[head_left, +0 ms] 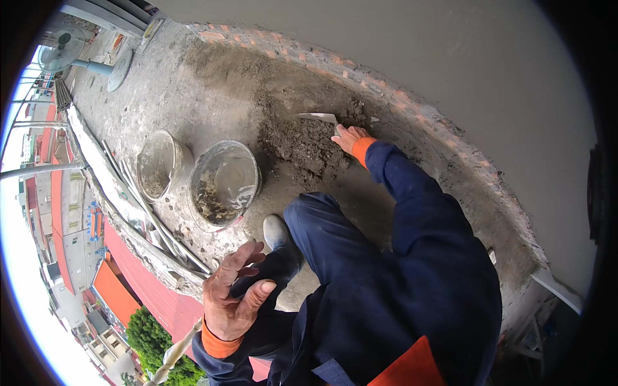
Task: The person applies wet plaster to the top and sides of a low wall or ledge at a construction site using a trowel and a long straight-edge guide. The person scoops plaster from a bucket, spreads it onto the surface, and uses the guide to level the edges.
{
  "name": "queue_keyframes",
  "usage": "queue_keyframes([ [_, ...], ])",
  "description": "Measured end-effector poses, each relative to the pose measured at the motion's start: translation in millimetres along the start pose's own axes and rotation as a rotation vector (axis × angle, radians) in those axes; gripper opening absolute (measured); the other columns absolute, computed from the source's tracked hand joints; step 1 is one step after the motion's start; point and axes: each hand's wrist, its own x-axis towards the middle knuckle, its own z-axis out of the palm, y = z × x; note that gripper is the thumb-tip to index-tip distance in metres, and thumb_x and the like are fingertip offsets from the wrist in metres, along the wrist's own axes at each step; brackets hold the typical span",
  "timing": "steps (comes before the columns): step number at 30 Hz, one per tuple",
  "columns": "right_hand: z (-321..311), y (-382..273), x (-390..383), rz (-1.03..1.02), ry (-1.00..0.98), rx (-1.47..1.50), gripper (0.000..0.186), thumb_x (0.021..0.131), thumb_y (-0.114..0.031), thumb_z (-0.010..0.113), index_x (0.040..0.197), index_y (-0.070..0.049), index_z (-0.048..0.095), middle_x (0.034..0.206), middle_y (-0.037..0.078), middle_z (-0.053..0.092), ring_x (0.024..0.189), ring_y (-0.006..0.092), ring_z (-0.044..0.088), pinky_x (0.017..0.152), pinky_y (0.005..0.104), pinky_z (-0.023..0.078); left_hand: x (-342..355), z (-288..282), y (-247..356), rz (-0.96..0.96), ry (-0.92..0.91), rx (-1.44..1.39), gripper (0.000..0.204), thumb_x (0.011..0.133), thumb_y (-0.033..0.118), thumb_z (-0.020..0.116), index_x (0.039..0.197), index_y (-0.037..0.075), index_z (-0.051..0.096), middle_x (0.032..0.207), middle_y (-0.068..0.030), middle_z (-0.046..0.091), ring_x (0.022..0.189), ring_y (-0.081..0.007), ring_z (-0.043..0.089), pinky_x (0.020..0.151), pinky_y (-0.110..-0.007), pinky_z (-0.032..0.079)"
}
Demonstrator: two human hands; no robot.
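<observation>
While the right hand (351, 139) clasps the trowel (322, 118) at the heap (302, 145), near the floor's (161, 71) wall-side edge, the left hand (233, 297) is half-open, empty; scooping appears underway, next needing a level blade.

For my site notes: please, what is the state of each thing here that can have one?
Left hand: raised, empty, fingers bent.
Right hand: gripping the trowel.
Trowel: held, blade at the heap.
Heap: loose, crumbly.
Left bucket: open, grey inside.
Right bucket: open, wet-looking grey contents.
Fan: standing; whether running, unclear.
</observation>
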Motion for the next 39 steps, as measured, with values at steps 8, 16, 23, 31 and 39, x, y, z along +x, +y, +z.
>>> queue_keyframes([
  [8, 18.1, 94.0, -9.9, 0.391, 0.198, 0.269, 0.056, 0.091, -0.048, 0.046, 0.120, -0.001, 0.046, 0.111, 0.028, 0.059, 0.104, 0.0436, 0.056, 0.089, 0.0493, 0.044, 16.1, 14.9, -33.2, 0.074, 0.068, 0.234, 0.050, 0.078, 0.021, 0.075, 0.118, -0.003, 0.057, 0.100, -0.0175, 0.066, 0.087, -0.0236, 0.066, 0.076, -0.033, 0.052],
  [16, 66.5, -15.3, -50.6, 0.351, 0.084, 0.544, 0.069, 0.086, -0.053, 0.053, 0.131, -0.002, 0.043, 0.085, 0.021, 0.064, 0.064, 0.0301, 0.062, 0.053, 0.0420, 0.048, 24.9, 7.6, -33.7, 0.124, 0.171, 0.281, 0.048, 0.080, 0.017, 0.073, 0.120, -0.004, 0.056, 0.107, -0.0149, 0.065, 0.092, -0.0211, 0.064, 0.079, -0.031, 0.052],
  [23, 70.0, -58.3, -57.0, 0.138, -0.038, -0.094, 0.029, 0.090, -0.019, 0.051, 0.108, 0.000, 0.037, 0.092, 0.026, 0.064, 0.088, 0.0398, 0.064, 0.076, 0.0486, 0.049, 26.6, 12.7, -32.0, 0.155, 0.209, 0.359, 0.049, 0.078, 0.017, 0.074, 0.120, -0.001, 0.057, 0.104, -0.0151, 0.065, 0.089, -0.0218, 0.064, 0.076, -0.032, 0.051],
  [31, 86.5, -43.2, -64.6, 0.022, -0.123, -0.190, 0.023, 0.092, -0.015, 0.041, 0.110, -0.001, 0.038, 0.092, 0.026, 0.064, 0.090, 0.0403, 0.063, 0.080, 0.0485, 0.048, 36.3, 13.8, -32.4, 0.211, 0.251, 0.403, 0.047, 0.077, 0.016, 0.075, 0.118, 0.000, 0.059, 0.096, -0.0142, 0.065, 0.085, -0.0218, 0.063, 0.073, -0.031, 0.051],
  [39, 9.2, -44.6, -106.5, -0.031, -0.091, 0.021, 0.038, 0.091, -0.041, 0.048, 0.106, -0.006, 0.043, 0.090, 0.028, 0.063, 0.090, 0.0458, 0.059, 0.077, 0.0535, 0.045, 42.1, -4.2, -50.7, 0.174, 0.364, 0.426, 0.044, 0.078, 0.017, 0.074, 0.116, 0.000, 0.060, 0.097, -0.0148, 0.066, 0.079, -0.0186, 0.064, 0.069, -0.029, 0.053],
])
